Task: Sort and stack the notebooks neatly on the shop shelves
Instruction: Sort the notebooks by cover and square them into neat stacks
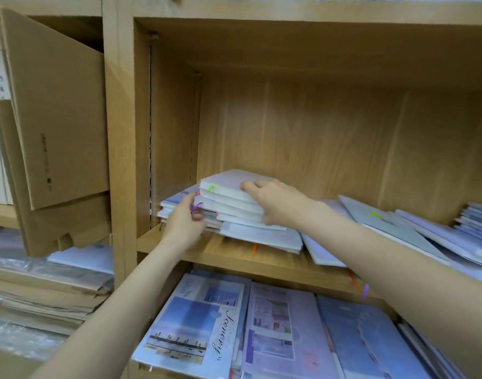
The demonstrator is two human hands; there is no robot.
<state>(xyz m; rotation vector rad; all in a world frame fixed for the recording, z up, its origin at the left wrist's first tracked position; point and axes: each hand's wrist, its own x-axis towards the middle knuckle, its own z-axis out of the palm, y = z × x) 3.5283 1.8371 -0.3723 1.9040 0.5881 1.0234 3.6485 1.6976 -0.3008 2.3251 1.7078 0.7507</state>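
Notebooks on the middle shelf

A stack of notebooks [234,212] sat at the left end of the shelf [234,254], loose notebooks [398,231] fanned to its right, printed pads [261,329] lay on the shelf below, and cardboard boxes [56,119] stood in the left bay.

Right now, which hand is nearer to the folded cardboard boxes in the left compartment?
Left. The left hand grips the near left corner of the notebook stack, closer to the cardboard boxes. The right hand rests on the stack's top, farther right.
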